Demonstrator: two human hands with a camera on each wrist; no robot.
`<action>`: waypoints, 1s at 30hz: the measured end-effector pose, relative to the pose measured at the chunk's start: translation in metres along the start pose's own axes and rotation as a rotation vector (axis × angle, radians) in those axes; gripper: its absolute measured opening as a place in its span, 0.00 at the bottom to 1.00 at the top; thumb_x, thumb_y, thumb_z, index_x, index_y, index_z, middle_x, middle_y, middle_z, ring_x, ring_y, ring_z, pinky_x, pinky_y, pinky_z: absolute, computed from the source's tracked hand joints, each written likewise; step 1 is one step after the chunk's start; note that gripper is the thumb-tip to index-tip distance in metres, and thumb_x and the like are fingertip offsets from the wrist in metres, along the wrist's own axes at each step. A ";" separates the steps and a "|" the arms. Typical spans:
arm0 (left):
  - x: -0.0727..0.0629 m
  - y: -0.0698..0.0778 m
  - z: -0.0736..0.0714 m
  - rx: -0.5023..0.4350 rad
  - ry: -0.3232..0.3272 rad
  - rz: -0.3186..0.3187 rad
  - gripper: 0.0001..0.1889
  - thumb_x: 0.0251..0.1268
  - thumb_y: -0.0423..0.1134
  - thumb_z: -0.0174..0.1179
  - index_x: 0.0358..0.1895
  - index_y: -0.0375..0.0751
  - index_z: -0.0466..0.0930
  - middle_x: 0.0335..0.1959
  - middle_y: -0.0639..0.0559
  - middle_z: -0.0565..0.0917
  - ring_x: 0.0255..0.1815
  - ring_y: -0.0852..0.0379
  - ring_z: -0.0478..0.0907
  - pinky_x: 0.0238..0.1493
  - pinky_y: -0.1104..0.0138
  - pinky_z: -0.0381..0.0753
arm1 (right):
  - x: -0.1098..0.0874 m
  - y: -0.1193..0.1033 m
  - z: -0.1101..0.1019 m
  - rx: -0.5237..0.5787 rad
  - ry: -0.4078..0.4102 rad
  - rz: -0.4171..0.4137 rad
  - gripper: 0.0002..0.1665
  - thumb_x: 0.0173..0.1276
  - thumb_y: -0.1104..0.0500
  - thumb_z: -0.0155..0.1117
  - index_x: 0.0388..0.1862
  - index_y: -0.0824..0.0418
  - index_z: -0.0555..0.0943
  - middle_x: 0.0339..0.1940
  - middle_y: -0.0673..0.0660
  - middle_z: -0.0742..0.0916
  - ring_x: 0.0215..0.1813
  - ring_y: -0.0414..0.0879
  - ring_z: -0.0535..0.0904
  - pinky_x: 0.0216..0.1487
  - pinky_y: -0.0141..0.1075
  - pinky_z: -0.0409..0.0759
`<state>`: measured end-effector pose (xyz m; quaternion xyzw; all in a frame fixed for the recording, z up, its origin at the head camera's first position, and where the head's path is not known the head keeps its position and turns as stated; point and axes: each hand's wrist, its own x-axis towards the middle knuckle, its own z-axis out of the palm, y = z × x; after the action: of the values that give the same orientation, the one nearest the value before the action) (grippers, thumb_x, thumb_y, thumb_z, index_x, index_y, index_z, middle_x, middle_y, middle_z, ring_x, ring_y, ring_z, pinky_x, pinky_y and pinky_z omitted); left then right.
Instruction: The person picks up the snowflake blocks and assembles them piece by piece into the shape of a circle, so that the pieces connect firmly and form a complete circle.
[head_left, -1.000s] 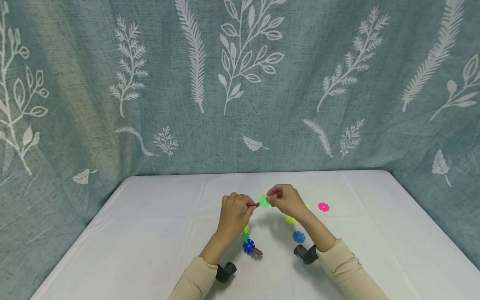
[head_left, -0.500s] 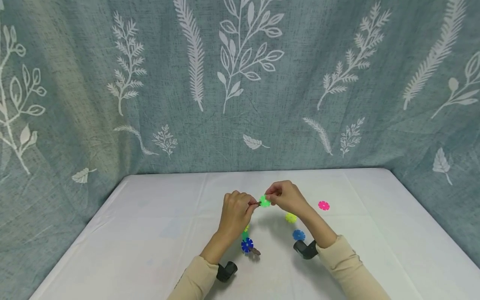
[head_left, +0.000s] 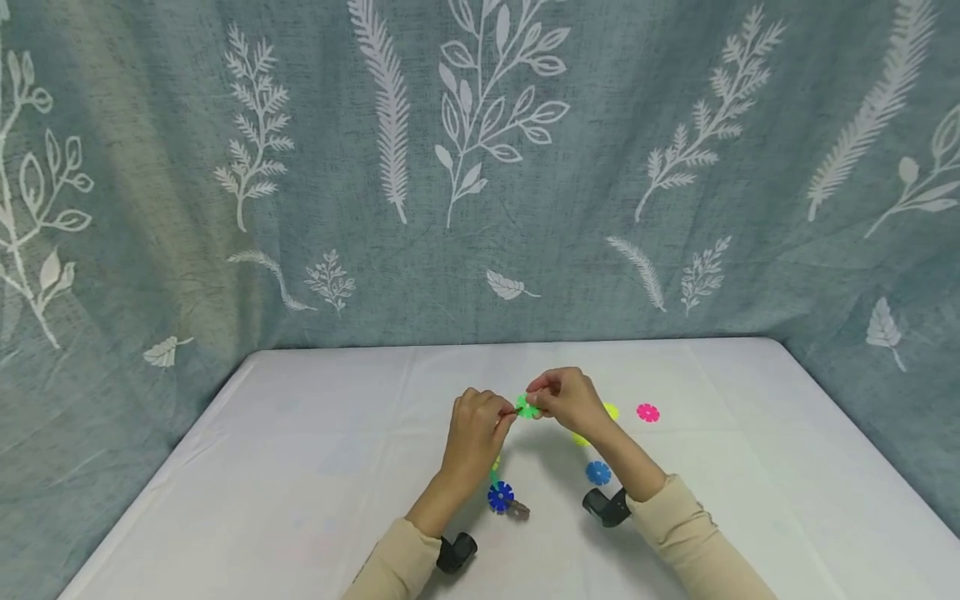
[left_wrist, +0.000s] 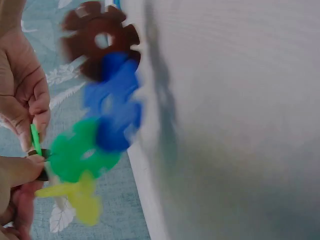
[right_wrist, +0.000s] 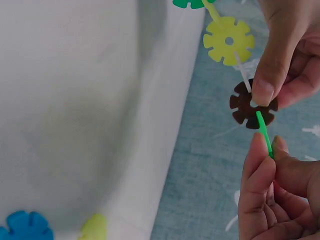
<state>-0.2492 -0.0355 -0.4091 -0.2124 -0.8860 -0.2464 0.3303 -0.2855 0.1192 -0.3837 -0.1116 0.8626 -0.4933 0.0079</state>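
Note:
In the head view, my left hand (head_left: 474, 437) and my right hand (head_left: 572, 402) meet above the table. Thumb and fingers of the left pinch a brown notched disc (right_wrist: 244, 106), the upper end of a hanging chain. A bright green notched disc (right_wrist: 264, 128) is pinched by the right, edge-on, its rim at the brown disc's notch. Below the left hand dangle a yellow disc (right_wrist: 229, 40), a green disc (left_wrist: 82, 152), a dark blue disc (left_wrist: 117, 127) and, at the free end, another brown disc (left_wrist: 102, 37). The left wrist view is blurred there.
On the white table (head_left: 315, 467) to the right lie a pink disc (head_left: 648, 413), a lighter blue disc (head_left: 597, 472) and two yellow discs, one yellow disc (head_left: 612, 411) partly behind the right forearm. A patterned cloth (head_left: 480, 275) hangs behind the table.
The gap seen between the brown disc and the bright green disc has closed, as my left hand shifted slightly right. The hanging chain swung a little and its end turned.

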 end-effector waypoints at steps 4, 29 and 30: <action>-0.003 -0.001 0.002 0.003 -0.035 -0.018 0.06 0.44 0.35 0.70 0.23 0.43 0.81 0.22 0.55 0.82 0.25 0.59 0.68 0.34 0.66 0.68 | 0.000 0.004 0.000 -0.016 -0.033 -0.014 0.17 0.60 0.68 0.61 0.48 0.70 0.74 0.23 0.58 0.85 0.25 0.45 0.81 0.30 0.37 0.80; -0.001 -0.007 0.008 0.037 -0.147 -0.020 0.18 0.39 0.42 0.73 0.37 0.41 0.83 0.26 0.52 0.82 0.30 0.56 0.71 0.33 0.66 0.65 | -0.017 0.023 -0.019 -0.414 -0.112 0.040 0.14 0.60 0.62 0.63 0.39 0.72 0.79 0.32 0.61 0.85 0.34 0.51 0.80 0.36 0.40 0.78; -0.001 -0.008 0.008 0.031 -0.145 -0.024 0.18 0.39 0.42 0.74 0.37 0.41 0.83 0.26 0.52 0.82 0.29 0.56 0.71 0.33 0.67 0.65 | -0.019 0.026 -0.020 -0.475 -0.115 0.068 0.14 0.57 0.61 0.66 0.37 0.72 0.79 0.33 0.61 0.84 0.34 0.51 0.79 0.38 0.41 0.78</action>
<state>-0.2563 -0.0369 -0.4178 -0.2142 -0.9137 -0.2207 0.2657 -0.2739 0.1531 -0.3978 -0.1091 0.9557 -0.2691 0.0469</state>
